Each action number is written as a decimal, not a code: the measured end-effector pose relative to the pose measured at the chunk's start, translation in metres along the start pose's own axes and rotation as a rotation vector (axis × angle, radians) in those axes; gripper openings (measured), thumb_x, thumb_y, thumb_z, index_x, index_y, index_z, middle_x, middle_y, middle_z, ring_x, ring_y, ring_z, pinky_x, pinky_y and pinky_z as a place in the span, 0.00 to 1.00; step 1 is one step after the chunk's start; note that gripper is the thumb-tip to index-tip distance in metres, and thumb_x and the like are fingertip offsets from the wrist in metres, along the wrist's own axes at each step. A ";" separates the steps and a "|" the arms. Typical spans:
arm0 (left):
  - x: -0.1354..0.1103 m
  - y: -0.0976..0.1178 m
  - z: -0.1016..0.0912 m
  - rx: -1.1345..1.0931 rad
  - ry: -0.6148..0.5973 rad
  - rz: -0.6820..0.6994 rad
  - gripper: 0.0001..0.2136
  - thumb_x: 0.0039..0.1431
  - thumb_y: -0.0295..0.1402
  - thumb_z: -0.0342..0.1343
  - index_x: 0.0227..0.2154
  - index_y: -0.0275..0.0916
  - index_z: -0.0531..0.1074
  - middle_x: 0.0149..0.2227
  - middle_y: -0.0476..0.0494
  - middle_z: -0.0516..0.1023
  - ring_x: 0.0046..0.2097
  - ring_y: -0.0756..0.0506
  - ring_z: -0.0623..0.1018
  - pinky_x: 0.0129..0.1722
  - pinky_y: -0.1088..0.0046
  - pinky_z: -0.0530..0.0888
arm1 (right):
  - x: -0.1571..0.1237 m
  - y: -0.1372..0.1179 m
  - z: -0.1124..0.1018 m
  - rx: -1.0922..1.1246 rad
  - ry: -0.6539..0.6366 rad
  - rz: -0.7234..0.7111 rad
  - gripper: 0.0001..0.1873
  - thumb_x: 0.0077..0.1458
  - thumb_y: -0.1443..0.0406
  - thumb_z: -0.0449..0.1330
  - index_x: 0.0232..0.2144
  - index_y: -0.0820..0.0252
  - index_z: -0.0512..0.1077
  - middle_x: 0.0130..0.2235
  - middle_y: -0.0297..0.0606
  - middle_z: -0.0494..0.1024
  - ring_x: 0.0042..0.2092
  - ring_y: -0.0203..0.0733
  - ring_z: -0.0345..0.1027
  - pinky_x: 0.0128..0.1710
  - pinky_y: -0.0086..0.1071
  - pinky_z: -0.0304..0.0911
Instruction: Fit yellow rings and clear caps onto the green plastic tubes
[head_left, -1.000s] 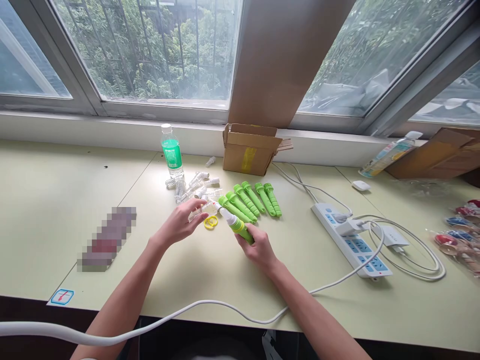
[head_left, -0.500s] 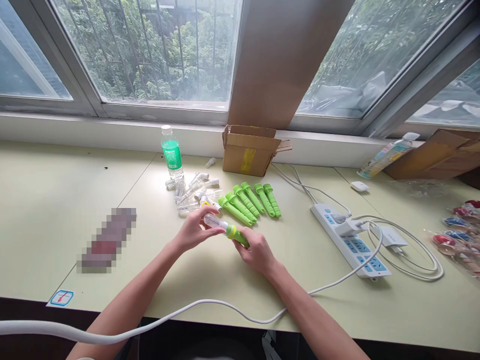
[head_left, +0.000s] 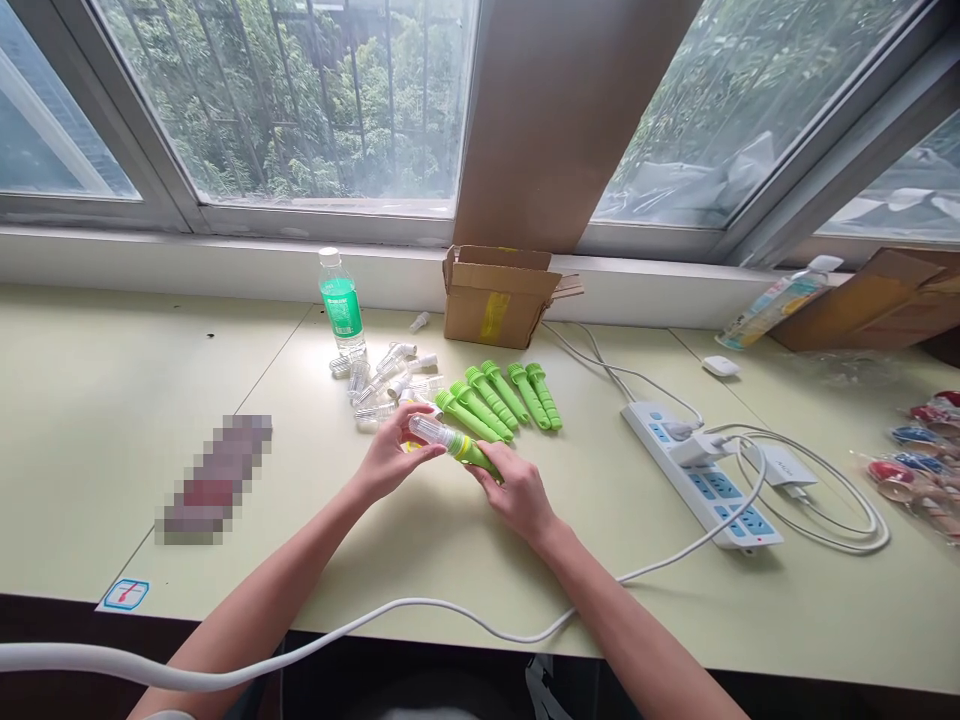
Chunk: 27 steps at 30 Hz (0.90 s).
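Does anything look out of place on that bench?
Mildly: the white cable passes in front of the left forearm, so it might snag. One clear piece lies apart from the other clear pieces, near the cardboard box.

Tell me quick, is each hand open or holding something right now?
Left hand: partly open, curved about the clear tube; whether it touches cannot be told.
Right hand: closed, holding the green handle.
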<state>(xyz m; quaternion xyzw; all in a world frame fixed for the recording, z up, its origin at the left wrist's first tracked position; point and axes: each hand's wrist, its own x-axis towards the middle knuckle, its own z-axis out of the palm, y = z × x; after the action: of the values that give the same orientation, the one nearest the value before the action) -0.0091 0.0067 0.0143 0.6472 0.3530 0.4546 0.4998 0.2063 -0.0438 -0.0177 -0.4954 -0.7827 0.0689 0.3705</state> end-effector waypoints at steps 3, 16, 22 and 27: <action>0.000 0.001 -0.001 -0.032 -0.012 -0.022 0.23 0.49 0.36 0.66 0.48 0.39 0.66 0.40 0.43 0.76 0.40 0.47 0.78 0.42 0.66 0.77 | -0.001 0.000 0.000 0.014 -0.039 -0.048 0.15 0.60 0.63 0.55 0.50 0.59 0.65 0.36 0.44 0.76 0.36 0.46 0.71 0.33 0.36 0.67; -0.001 0.004 -0.002 0.024 -0.090 0.006 0.19 0.53 0.37 0.63 0.47 0.41 0.69 0.44 0.42 0.74 0.42 0.46 0.77 0.44 0.66 0.76 | -0.001 0.001 -0.002 -0.243 0.094 -0.100 0.09 0.57 0.72 0.54 0.39 0.59 0.70 0.37 0.41 0.77 0.31 0.39 0.69 0.26 0.30 0.58; 0.001 0.001 -0.002 -0.035 -0.090 -0.048 0.18 0.53 0.38 0.63 0.46 0.41 0.69 0.44 0.42 0.73 0.41 0.47 0.76 0.42 0.67 0.76 | 0.001 0.000 -0.008 -0.315 0.092 -0.147 0.10 0.60 0.69 0.54 0.43 0.59 0.72 0.37 0.41 0.79 0.33 0.40 0.71 0.30 0.31 0.59; 0.002 -0.001 -0.003 -0.056 -0.071 -0.061 0.19 0.52 0.38 0.64 0.46 0.40 0.68 0.41 0.43 0.74 0.39 0.47 0.76 0.40 0.70 0.77 | 0.001 0.000 -0.006 -0.257 0.046 -0.130 0.13 0.61 0.66 0.54 0.48 0.60 0.70 0.39 0.43 0.79 0.36 0.43 0.72 0.30 0.32 0.61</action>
<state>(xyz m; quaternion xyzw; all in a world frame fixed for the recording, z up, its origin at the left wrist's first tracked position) -0.0111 0.0092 0.0138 0.6376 0.3418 0.4256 0.5436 0.2102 -0.0447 -0.0131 -0.4883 -0.8068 -0.0675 0.3257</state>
